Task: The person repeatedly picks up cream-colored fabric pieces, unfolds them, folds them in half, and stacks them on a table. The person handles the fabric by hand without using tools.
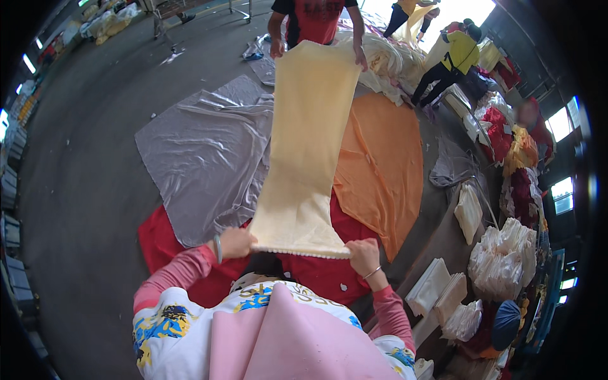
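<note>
A long pale yellow cloth (304,142) is stretched out between me and a person in a red top (316,19), whose two hands hold its far end. My left hand (236,242) grips the near left corner of the cloth. At the near right corner my right hand (365,256) is closed on the same edge, which shows a white scalloped trim. The cloth hangs above the other fabrics and narrows somewhat in its middle.
Beneath lie grey satiny cloth (209,152), orange cloth (384,161) and red cloth (327,280) on the dark floor (85,190). Folded white cloths (427,285) and a bundled white stack (502,259) stand at my right. Another person in yellow (460,52) is farther back.
</note>
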The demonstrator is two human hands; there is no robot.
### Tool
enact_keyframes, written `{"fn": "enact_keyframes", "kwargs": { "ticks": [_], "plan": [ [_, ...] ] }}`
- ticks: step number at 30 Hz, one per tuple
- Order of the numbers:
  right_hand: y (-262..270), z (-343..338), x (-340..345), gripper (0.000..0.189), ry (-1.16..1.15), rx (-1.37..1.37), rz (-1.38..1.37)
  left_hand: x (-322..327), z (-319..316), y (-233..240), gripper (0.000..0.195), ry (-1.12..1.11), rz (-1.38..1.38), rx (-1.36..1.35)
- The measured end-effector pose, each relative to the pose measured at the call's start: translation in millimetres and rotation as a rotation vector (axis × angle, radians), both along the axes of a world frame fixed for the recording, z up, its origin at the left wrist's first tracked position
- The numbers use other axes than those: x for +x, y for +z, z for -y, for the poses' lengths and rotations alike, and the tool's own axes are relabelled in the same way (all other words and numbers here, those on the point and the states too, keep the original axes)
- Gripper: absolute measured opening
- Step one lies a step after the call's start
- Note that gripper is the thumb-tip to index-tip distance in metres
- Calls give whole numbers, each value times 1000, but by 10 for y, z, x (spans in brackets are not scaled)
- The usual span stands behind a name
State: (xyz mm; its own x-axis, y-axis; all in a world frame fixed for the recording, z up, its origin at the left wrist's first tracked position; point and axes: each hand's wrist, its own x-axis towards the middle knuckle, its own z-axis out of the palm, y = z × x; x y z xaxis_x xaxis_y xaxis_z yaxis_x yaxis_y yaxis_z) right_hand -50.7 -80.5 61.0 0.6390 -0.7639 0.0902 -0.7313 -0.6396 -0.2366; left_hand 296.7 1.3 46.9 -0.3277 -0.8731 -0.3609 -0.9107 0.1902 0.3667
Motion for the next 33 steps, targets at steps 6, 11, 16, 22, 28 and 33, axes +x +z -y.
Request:
{"fn": "enact_keyframes", "kwargs": {
  "ticks": [6,11,16,22,28,33],
  "plan": [
    [461,1569,336,5,41,-294,22,539,1898,163,11,-165,64,-483],
    [1036,3222,800,4,-9,-524,-20,912,3419,1069,13,-164,135,-939],
    [1378,4409,1102,7,113,-686,65,1229,4130,1408,30,-100,27,-501],
    [1116,4535,771,19,0,-22,-366,1041,4178,961,29,-300,-453,-119],
    [1019,3239,403,8,-127,-42,-57,722,4070,1031,21,-452,-585,-185],
    [1167,2143,-59,12,-363,22,139,104,4122,1582,12,-577,-460,39]
  ]
}}
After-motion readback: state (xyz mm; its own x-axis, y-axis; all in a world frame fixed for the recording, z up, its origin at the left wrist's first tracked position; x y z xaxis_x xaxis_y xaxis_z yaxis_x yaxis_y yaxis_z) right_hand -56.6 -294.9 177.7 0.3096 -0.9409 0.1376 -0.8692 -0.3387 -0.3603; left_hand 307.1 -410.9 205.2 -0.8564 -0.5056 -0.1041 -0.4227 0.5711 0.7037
